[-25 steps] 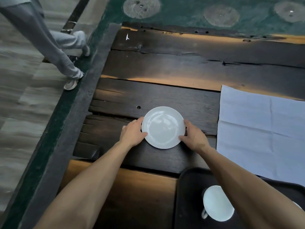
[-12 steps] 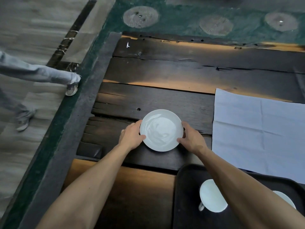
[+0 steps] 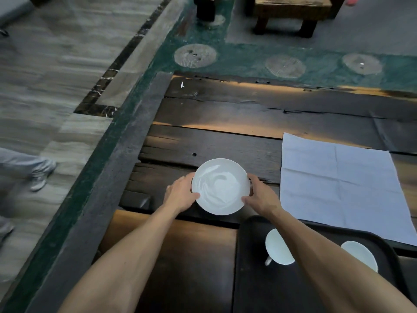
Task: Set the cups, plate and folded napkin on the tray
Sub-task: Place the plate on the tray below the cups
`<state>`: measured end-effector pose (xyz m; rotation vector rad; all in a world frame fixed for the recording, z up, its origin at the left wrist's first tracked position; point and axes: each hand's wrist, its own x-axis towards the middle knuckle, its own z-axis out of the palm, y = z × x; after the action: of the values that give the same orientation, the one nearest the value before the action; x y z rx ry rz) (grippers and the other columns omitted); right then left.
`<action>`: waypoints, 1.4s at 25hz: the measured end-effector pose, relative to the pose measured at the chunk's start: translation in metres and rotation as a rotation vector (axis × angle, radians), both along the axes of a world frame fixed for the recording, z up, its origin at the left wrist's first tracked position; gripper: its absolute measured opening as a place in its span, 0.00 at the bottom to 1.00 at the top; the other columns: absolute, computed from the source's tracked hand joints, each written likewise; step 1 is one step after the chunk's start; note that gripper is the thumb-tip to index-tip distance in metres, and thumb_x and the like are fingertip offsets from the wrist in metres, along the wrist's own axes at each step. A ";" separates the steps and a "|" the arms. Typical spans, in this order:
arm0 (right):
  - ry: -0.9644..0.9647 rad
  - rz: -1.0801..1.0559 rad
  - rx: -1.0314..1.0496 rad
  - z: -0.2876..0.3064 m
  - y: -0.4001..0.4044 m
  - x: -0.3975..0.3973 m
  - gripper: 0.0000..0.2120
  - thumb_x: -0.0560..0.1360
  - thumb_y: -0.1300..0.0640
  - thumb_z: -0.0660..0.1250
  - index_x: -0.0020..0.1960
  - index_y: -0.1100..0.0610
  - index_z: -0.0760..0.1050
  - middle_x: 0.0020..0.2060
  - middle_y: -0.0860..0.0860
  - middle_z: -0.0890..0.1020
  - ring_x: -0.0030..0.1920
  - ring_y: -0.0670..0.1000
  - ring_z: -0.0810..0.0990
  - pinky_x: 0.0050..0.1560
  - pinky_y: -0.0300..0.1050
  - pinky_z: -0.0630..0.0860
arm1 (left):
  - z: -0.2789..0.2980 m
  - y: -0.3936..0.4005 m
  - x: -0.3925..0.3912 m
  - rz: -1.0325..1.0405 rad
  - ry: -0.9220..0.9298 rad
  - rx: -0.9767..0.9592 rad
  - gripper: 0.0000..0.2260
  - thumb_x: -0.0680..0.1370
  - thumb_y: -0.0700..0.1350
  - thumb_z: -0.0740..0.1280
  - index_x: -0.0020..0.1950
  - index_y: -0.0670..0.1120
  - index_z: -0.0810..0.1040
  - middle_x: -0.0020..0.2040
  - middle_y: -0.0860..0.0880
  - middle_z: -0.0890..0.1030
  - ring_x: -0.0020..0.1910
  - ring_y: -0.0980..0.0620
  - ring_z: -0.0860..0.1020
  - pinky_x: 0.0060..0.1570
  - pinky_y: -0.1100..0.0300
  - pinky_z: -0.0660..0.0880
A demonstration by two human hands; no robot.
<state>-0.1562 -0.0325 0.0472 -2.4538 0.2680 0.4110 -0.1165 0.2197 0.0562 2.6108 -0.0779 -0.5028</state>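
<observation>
A small white plate (image 3: 221, 186) is held over the dark wooden table (image 3: 225, 114). My left hand (image 3: 180, 194) grips its left rim and my right hand (image 3: 261, 197) grips its right rim. A black tray (image 3: 252, 279) lies at the near right, partly under my right forearm. Two white cups stand on it: one (image 3: 278, 249) with a handle near the tray's left part, the other (image 3: 361, 254) further right, half hidden by my arm. A pale blue napkin (image 3: 343, 184) lies spread flat on the table, right of the plate.
The table's left edge (image 3: 126, 168) borders a green carpet strip and a grey floor. A person's legs and shoes (image 3: 38, 175) are on the floor at the left. A wooden stool (image 3: 291, 12) stands beyond the table's far edge.
The plate, held by both hands, has come slightly nearer the tray and looks raised off the table. The view tilted up. The person on the floor has walked toward the near left.
</observation>
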 end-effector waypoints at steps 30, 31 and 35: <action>0.029 0.036 0.004 0.033 -0.026 -0.250 0.32 0.65 0.55 0.67 0.66 0.46 0.61 0.39 0.43 0.78 0.40 0.50 0.79 0.39 0.50 0.79 | 0.013 -0.022 -0.256 0.110 -0.039 -0.063 0.28 0.68 0.48 0.73 0.66 0.62 0.71 0.49 0.59 0.78 0.51 0.49 0.79 0.55 0.46 0.77; 0.025 0.048 -0.009 0.033 -0.031 -0.259 0.31 0.64 0.54 0.67 0.66 0.46 0.62 0.39 0.43 0.78 0.40 0.50 0.79 0.40 0.51 0.79 | 0.010 -0.026 -0.264 0.111 -0.031 -0.056 0.28 0.68 0.48 0.73 0.65 0.61 0.71 0.47 0.60 0.77 0.49 0.50 0.79 0.54 0.47 0.77; 0.032 0.066 -0.040 0.025 -0.053 -0.293 0.33 0.64 0.52 0.66 0.67 0.45 0.61 0.41 0.42 0.79 0.42 0.51 0.80 0.40 0.49 0.78 | -0.005 -0.045 -0.293 0.122 0.027 -0.053 0.29 0.68 0.48 0.74 0.66 0.61 0.69 0.44 0.60 0.77 0.46 0.52 0.79 0.50 0.47 0.80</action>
<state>-0.4491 -0.0854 0.0720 -2.5020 0.2104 0.4778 -0.4097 0.1746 0.0514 2.5379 0.0757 -0.4865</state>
